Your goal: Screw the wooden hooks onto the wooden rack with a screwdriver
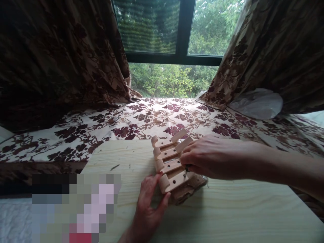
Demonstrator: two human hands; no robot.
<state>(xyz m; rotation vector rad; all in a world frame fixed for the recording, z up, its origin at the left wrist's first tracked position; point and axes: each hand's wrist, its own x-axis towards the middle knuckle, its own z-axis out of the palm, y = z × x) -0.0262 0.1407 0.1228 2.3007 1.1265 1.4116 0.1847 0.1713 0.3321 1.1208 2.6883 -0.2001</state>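
Observation:
A pale wooden slatted piece [174, 165] with rounded ends and dark holes or screw heads lies tilted on the table. My left hand [149, 202] steadies its near left corner, index finger and thumb on either side of the rounded end. Above the right part of the nearest slat, my right hand [202, 157] is closed around a small dark tool [186, 168], whose tip points down at the slat. The fingers hide most of this tool, so its kind is unclear. Beneath the wooden piece sits a brown, worn-looking block or pad [188, 194].
The light wooden tabletop [227, 209] carries a few dark bits [115, 167] at the left. Beyond it, a floral cloth [162, 118] covers the window ledge, with a white plastic bag [257, 103] at the right. Patterned curtains [96, 57] flank the window. A pixelated patch covers the lower left.

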